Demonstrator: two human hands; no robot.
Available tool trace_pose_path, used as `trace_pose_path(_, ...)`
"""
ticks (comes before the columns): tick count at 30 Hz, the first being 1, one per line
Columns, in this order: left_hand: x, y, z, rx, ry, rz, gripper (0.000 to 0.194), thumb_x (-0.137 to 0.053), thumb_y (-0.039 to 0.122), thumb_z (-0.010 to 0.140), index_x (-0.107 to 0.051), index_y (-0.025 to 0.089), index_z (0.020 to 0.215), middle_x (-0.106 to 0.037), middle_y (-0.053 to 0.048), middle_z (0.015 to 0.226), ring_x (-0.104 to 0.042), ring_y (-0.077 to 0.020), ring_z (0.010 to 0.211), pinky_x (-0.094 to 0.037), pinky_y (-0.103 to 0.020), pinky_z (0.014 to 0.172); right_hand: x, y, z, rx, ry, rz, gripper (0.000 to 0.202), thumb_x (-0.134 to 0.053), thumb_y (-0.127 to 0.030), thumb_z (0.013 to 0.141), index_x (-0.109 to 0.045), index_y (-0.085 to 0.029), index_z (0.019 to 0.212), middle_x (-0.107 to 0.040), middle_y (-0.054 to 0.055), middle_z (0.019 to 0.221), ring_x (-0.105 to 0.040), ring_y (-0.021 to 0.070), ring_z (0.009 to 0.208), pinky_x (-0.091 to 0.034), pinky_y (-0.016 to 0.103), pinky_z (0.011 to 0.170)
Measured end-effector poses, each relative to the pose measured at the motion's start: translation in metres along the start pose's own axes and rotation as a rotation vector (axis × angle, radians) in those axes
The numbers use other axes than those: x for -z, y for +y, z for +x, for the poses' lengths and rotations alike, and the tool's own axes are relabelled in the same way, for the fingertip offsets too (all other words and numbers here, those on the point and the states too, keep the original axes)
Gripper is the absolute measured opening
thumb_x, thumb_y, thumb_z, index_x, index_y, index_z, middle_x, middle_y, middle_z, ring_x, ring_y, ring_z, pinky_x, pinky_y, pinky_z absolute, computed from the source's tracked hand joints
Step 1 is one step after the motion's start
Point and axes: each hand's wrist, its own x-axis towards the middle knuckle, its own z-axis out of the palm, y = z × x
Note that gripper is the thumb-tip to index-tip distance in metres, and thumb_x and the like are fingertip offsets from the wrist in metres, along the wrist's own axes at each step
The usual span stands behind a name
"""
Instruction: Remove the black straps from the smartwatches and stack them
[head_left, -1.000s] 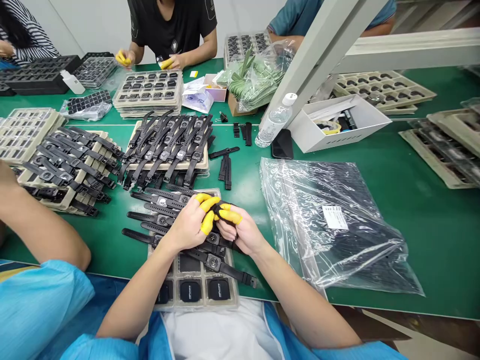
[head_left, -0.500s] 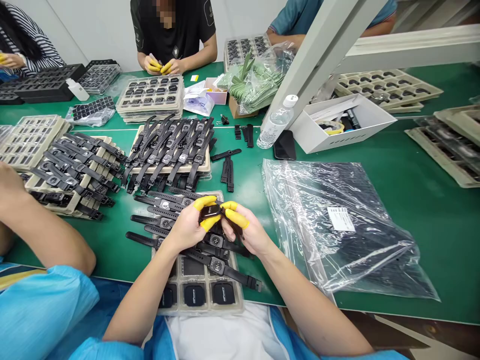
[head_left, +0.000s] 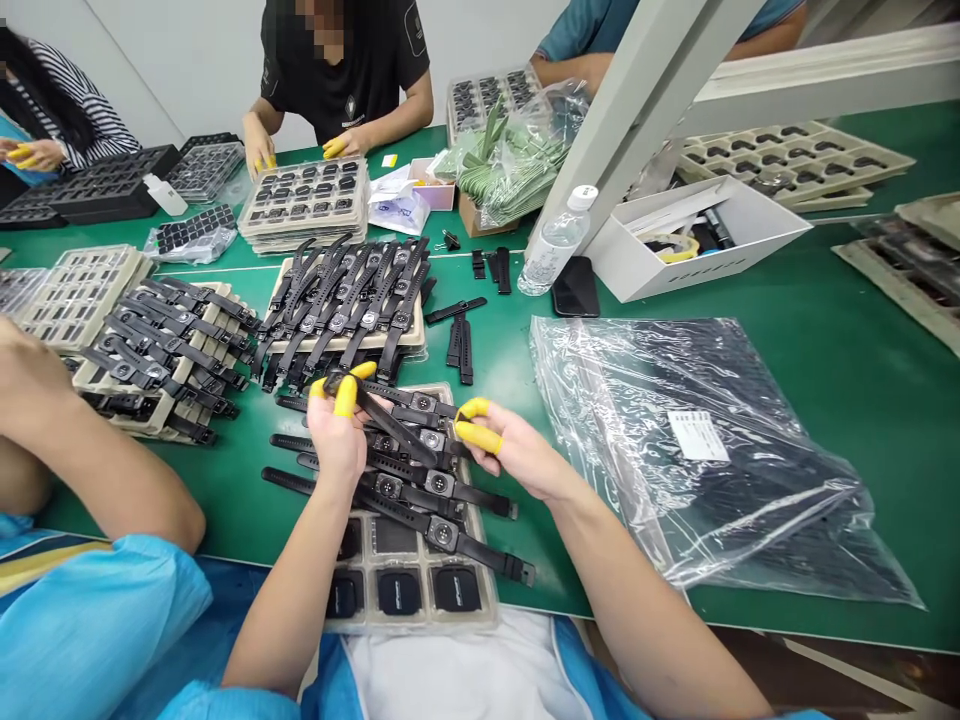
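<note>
My left hand (head_left: pixel 337 425), yellow cots on its fingertips, is closed on a smartwatch, whose black strap (head_left: pixel 397 425) slants down to the right; the watch body is mostly hidden by the fingers. Further right, my right hand (head_left: pixel 506 445) pinches with yellow-cotted fingertips; a small dark bit shows there, too hidden to name. Below both hands lie several black smartwatches (head_left: pixel 444 534), backs up and straps stretched out, across a clear plastic tray (head_left: pixel 405 622). Square black pieces (head_left: pixel 399 592) sit in the tray's front compartments.
Two more trays piled with watches (head_left: pixel 337 320) (head_left: pixel 161 335) stand beyond and left. Loose straps (head_left: pixel 460 348) lie near a bottle (head_left: pixel 559 240), phone (head_left: pixel 576 287) and white box (head_left: pixel 697 250). A large plastic bag (head_left: pixel 720 460) covers the right side. A neighbour's arm (head_left: pixel 112 450) rests at left; people sit opposite.
My hands have parted: the left moved left and up with the smartwatch, the right slightly right. Across the table, a person's hands moved apart onto a tray stack. The view shifted slightly.
</note>
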Motion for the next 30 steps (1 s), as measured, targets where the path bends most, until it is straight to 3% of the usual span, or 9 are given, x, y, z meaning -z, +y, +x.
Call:
trace_pose_path(2, -0.002, -0.006, -0.004, 0.116, -0.15, 0.088, 0.042, -0.076, 0.046, 0.089, -0.055, 0.021, 0.114, -0.077, -0.012, 0.123, -0.072, -0.0134, 0.056, -0.062, -0.029, 0.055, -0.004, 0.001, 0.001, 0.086, 0.074, 0.054, 0.039, -0.073, -0.054, 0.088, -0.052, -0.023, 0.097, -0.054, -0.009, 0.063, -0.039, 0.0065, 0.044, -0.03, 0.022, 0.047)
trace_pose_path(4, -0.004, -0.013, -0.012, 0.15, -0.36, 0.227, 0.037, -0.068, 0.04, 0.095, -0.059, 0.021, 0.126, -0.076, -0.012, 0.125, -0.076, -0.017, 0.068, -0.066, -0.032, 0.063, -0.011, 0.004, 0.001, 0.11, 0.043, 0.121, 0.037, -0.07, -0.055, 0.09, -0.051, -0.023, 0.097, -0.058, -0.007, 0.066, -0.04, 0.0065, 0.043, -0.029, 0.023, 0.047)
trace_pose_path(6, -0.005, -0.019, -0.019, 0.023, -0.567, 0.41, 0.033, -0.061, 0.029, 0.098, -0.064, 0.021, 0.13, -0.075, -0.011, 0.127, -0.078, -0.0221, 0.096, -0.066, -0.039, 0.087, -0.019, 0.007, 0.001, 0.084, -0.004, 0.17, 0.037, -0.069, -0.055, 0.09, -0.051, -0.023, 0.095, -0.058, -0.007, 0.065, -0.038, 0.0063, 0.042, -0.027, 0.023, 0.045)
trace_pose_path(8, -0.002, -0.023, -0.023, -0.184, -0.715, 0.584, 0.038, -0.056, 0.017, 0.096, -0.066, 0.021, 0.133, -0.071, -0.011, 0.132, -0.069, -0.0246, 0.123, -0.056, -0.043, 0.109, -0.025, 0.009, 0.001, 0.045, -0.034, 0.192, 0.036, -0.069, -0.053, 0.089, -0.051, -0.022, 0.094, -0.058, -0.007, 0.062, -0.036, 0.0062, 0.042, -0.025, 0.023, 0.044)
trace_pose_path(10, 0.002, -0.026, -0.023, -0.336, -0.804, 0.697, 0.049, -0.051, 0.009, 0.094, -0.063, 0.022, 0.14, -0.067, -0.011, 0.138, -0.062, -0.0244, 0.133, -0.051, -0.043, 0.116, -0.026, 0.01, -0.001, 0.0, -0.067, 0.189, 0.035, -0.069, -0.05, 0.087, -0.052, -0.021, 0.094, -0.057, -0.007, 0.059, -0.035, 0.0063, 0.041, -0.024, 0.023, 0.044)
trace_pose_path(14, 0.007, -0.025, -0.021, -0.446, -0.873, 0.782, 0.058, -0.043, 0.004, 0.094, -0.055, 0.023, 0.148, -0.062, -0.012, 0.139, -0.06, -0.0229, 0.133, -0.052, -0.041, 0.114, -0.023, 0.007, -0.002, -0.077, -0.129, 0.185, 0.031, -0.07, -0.046, 0.085, -0.054, -0.02, 0.091, -0.054, -0.007, 0.052, -0.033, 0.0063, 0.04, -0.02, 0.023, 0.043)
trace_pose_path(17, 0.005, -0.023, -0.021, -0.467, -0.889, 0.785, 0.055, -0.043, 0.006, 0.097, -0.054, 0.025, 0.148, -0.061, -0.011, 0.136, -0.061, -0.0225, 0.131, -0.053, -0.041, 0.113, -0.024, 0.006, -0.001, -0.074, -0.095, 0.262, 0.031, -0.073, -0.045, 0.083, -0.054, -0.02, 0.088, -0.049, -0.009, 0.049, -0.029, 0.0061, 0.04, -0.02, 0.022, 0.042)
trace_pose_path(25, 0.003, -0.023, -0.025, -0.428, -0.827, 0.78, 0.048, -0.042, 0.011, 0.1, -0.054, 0.024, 0.145, -0.06, -0.012, 0.135, -0.059, -0.0237, 0.13, -0.054, -0.041, 0.111, -0.031, 0.006, 0.001, -0.05, -0.038, 0.378, 0.032, -0.078, -0.042, 0.08, -0.055, -0.021, 0.088, -0.045, -0.01, 0.047, -0.026, 0.0059, 0.041, -0.02, 0.02, 0.041)
trace_pose_path(30, 0.003, -0.018, -0.025, -0.391, -0.892, 0.754, 0.049, -0.04, 0.017, 0.103, -0.049, 0.025, 0.151, -0.056, -0.012, 0.134, -0.058, -0.0238, 0.129, -0.05, -0.044, 0.114, -0.028, 0.008, 0.001, -0.074, -0.046, 0.471, 0.033, -0.079, -0.042, 0.079, -0.053, -0.021, 0.084, -0.044, -0.01, 0.048, -0.026, 0.0054, 0.04, -0.018, 0.019, 0.04)
